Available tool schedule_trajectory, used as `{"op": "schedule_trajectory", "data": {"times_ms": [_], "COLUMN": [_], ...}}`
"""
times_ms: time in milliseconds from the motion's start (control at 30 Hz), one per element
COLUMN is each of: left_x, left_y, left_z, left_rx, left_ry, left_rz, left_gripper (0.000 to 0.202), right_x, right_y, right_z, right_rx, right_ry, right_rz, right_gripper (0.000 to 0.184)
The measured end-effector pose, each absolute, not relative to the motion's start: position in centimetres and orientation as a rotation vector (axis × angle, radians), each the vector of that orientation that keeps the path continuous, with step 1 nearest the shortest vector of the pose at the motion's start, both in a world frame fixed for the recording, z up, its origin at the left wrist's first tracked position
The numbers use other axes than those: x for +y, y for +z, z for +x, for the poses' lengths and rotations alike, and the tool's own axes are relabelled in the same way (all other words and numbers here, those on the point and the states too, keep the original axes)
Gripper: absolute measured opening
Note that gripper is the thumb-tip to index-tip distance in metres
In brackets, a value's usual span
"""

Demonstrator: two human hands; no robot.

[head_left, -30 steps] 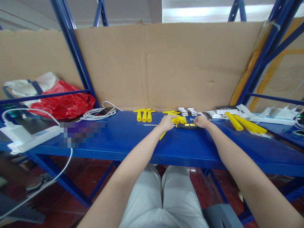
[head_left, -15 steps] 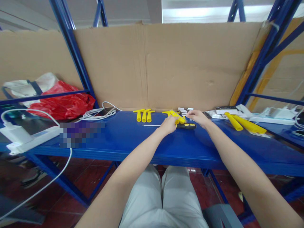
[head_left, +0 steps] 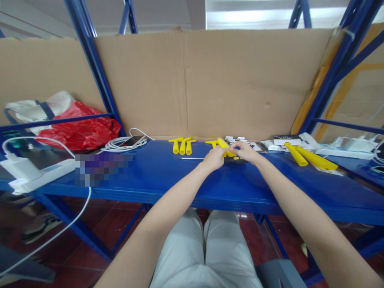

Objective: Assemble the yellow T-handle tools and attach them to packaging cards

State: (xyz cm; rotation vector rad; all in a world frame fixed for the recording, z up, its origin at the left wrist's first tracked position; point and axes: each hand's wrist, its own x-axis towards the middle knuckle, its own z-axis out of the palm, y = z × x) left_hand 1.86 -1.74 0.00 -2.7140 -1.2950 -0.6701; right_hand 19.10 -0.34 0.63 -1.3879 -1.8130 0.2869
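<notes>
Left hand (head_left: 213, 159) grip clenched on yellow plastic piece (head_left: 222, 143), just above the screwdriver (head_left: 237, 159) lying on blue surface (head_left: 168, 176). Piece's long axis slants away-left. Right hand (head_left: 245, 151) pinches the end nearer the screwdriver's handle.

The left hand (head_left: 214, 159) and right hand (head_left: 244, 151) are left bare, as are both forearms, and pale grey trousers (head_left: 207, 252) are worn.

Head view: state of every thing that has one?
Left hand: closed on yellow part.
Right hand: pinching the same part.
Yellow part: held up off the shelf.
Screwdriver: lying flat, unheld.
Three yellow T-pieces: lying side by side.
White cable: coiled.
</notes>
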Motion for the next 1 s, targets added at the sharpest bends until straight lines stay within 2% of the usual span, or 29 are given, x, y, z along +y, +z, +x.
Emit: {"op": "schedule_trajectory", "data": {"times_ms": [300,500,700,1000], "left_x": [-2.0,-1.8,-1.9,-2.1], "left_y": [0.2,0.4,0.6,0.7], "left_z": [1.8,1.7,1.6,1.6], "left_rx": [-1.325,-1.321,-1.353,-1.316], "left_ry": [-0.679,-0.735,-0.762,-0.722], "left_rz": [-2.694,-2.695,-2.687,-2.707], "left_gripper": [0.053,0.055,0.055,0.055], "right_x": [-1.7,-1.0,-0.9,-1.6], "right_y": [1.5,1.0,0.6,1.3], "right_z": [17.6,17.5,17.7,18.1], "right_rx": [-1.645,-1.493,-1.404,-1.374], "right_ry": [0.472,0.574,0.656,0.833], "right_rz": [-1.505,-1.427,-1.367,-1.355], "right_gripper": [0.012,0.012,0.025,0.020]}}
